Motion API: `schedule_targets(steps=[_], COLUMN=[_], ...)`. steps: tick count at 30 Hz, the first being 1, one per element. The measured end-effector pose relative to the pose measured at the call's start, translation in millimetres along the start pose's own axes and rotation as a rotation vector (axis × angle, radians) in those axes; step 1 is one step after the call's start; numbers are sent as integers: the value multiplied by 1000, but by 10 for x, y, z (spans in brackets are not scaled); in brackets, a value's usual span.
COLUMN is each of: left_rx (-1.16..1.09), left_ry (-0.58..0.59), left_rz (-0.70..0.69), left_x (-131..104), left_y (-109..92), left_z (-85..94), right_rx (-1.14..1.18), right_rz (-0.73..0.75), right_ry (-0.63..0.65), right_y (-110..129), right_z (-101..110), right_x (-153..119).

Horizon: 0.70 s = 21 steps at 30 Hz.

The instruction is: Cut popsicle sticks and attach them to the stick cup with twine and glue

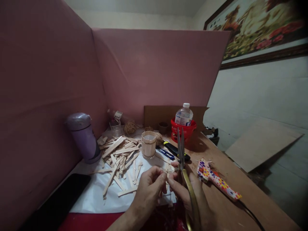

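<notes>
My left hand (149,185) is closed in a pinch, thumb against forefinger, on a thin pale strand (167,172) that looks like twine. Held in my right hand (192,195) is a pair of scissors (181,150) with brass-coloured handles, blades pointing up and slightly apart. My right thumb and fingertips also meet close to the strand, beside my left fingertips. Just beyond the hands stands a small round cup of wooden sticks (149,144), upright, with twine around it. Many loose craft sticks (120,157) lie to its left on a white sheet (89,195).
A purple tumbler (84,138) and a black phone (62,199) are at left. Behind are a twine ball (130,127), a glass (115,128) and a red bucket (176,136) holding a bottle (184,115). Cutters (166,153) and a flowered glue gun (216,179) lie to the right.
</notes>
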<state>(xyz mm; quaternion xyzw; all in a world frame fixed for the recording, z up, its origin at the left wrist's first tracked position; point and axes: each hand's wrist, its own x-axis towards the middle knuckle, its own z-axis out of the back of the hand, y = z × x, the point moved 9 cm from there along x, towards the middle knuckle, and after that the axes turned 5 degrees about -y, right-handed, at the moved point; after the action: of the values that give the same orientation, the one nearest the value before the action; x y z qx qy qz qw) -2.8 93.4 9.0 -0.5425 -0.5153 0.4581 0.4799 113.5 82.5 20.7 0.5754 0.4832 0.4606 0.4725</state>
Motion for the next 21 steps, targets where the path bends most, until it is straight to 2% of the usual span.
schedule_targets(steps=[4, 8, 10, 13, 15, 17, 21], left_rx=[5, -24, -46, -95, -113, -105, -69], left_ry=[14, -35, -115, -277, -329, -322, -211], left_rz=[-4, 4, -20, -139, -172, -171, -120], left_x=[3, 26, 51, 73, 85, 105, 138], left_y=[36, 17, -65, -284, -371, -397, -327], left_z=[-14, 44, 169, 432, 536, 550, 421], right_rx=[45, 22, 13, 17, 27, 30, 25], right_rz=[-6, 30, 50, 40, 20, 6, 6], right_ry=[-8, 1, -2, -30, -57, -73, -100], right_y=[-25, -25, -19, -1, 38, 90, 143], right_z=[9, 2, 3, 19, 34, 43, 76], right_x=[18, 46, 58, 64, 57, 51, 83])
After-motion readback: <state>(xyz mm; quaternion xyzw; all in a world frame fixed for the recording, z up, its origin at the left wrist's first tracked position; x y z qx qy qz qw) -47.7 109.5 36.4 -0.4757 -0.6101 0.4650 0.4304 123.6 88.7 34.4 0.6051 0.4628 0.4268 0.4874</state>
